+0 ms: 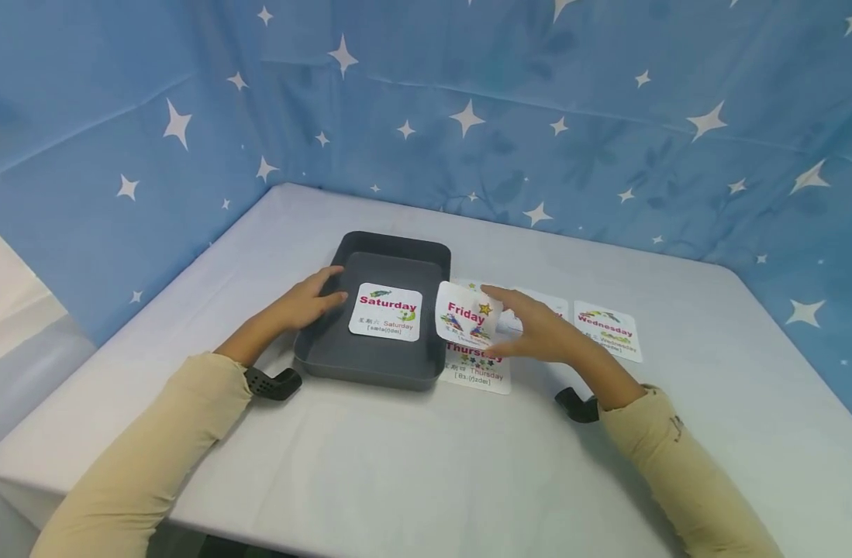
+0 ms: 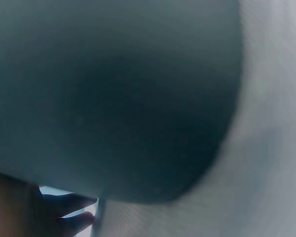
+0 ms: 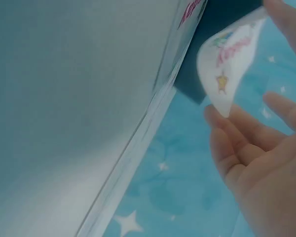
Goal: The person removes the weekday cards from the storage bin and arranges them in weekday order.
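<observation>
My right hand (image 1: 537,325) pinches a white Friday card (image 1: 460,314) by its edges, between thumb and fingertips. In the right wrist view the Friday card (image 3: 232,54) bows between the fingers. It is raised beside the right rim of a dark grey tray (image 1: 363,366), overlapping a Thursday card (image 1: 476,375) beneath. A Saturday card (image 1: 386,311) lies face up inside the tray. My left hand (image 1: 301,302) is at the tray's left rim, fingers extended over the inside. The left wrist view is mostly blocked by a dark, blurred shape, with two fingers (image 2: 74,222) at its bottom.
A Wednesday card (image 1: 607,329) lies to the right of my right hand. Other white cards, partly covered, lie beneath that hand. All rest on a white-covered table (image 1: 398,465). A blue curtain with white stars (image 1: 467,116) hangs behind it.
</observation>
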Motion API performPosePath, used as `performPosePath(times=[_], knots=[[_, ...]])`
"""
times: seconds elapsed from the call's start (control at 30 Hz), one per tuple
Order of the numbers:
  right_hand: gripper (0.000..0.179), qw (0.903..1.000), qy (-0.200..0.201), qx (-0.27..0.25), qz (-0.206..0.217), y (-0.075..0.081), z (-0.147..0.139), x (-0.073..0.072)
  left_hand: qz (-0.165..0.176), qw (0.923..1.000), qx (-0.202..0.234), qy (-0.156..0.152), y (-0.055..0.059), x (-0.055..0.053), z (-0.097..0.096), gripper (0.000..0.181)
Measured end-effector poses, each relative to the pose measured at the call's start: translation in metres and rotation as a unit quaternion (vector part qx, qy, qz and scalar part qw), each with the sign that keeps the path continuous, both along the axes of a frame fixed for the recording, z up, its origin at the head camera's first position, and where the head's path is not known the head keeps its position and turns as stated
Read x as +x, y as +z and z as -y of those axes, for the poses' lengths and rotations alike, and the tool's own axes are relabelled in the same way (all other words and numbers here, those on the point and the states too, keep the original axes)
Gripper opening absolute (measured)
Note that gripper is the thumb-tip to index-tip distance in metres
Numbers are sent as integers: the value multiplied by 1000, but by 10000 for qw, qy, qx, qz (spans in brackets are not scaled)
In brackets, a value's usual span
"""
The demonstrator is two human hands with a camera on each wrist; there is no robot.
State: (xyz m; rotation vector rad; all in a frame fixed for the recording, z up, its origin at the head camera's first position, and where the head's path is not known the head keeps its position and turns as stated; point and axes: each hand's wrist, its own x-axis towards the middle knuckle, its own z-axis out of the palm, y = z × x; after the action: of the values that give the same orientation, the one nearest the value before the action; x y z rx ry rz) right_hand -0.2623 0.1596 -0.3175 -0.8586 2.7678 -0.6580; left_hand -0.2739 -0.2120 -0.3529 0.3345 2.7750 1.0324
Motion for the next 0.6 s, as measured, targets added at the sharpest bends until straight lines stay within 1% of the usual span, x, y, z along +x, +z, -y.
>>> performPosePath(times=[0.17, 0.37, 0.53, 0.6], knots=[[95, 9998, -91, 57, -192, -2, -29, 13, 32, 10000, -29, 26, 1, 1, 1, 62], [93, 9988, -246, 245, -342, -3, -54, 29, 13, 10000, -55, 7, 1, 0, 1, 61], [97, 9979, -347, 499, -240, -2, -72, 35, 20, 10000, -92, 1, 1, 0, 1, 61], [99, 9972, -399, 629, -100, 1, -77, 35, 23, 9999, -109, -12, 2, 0, 0, 61]])
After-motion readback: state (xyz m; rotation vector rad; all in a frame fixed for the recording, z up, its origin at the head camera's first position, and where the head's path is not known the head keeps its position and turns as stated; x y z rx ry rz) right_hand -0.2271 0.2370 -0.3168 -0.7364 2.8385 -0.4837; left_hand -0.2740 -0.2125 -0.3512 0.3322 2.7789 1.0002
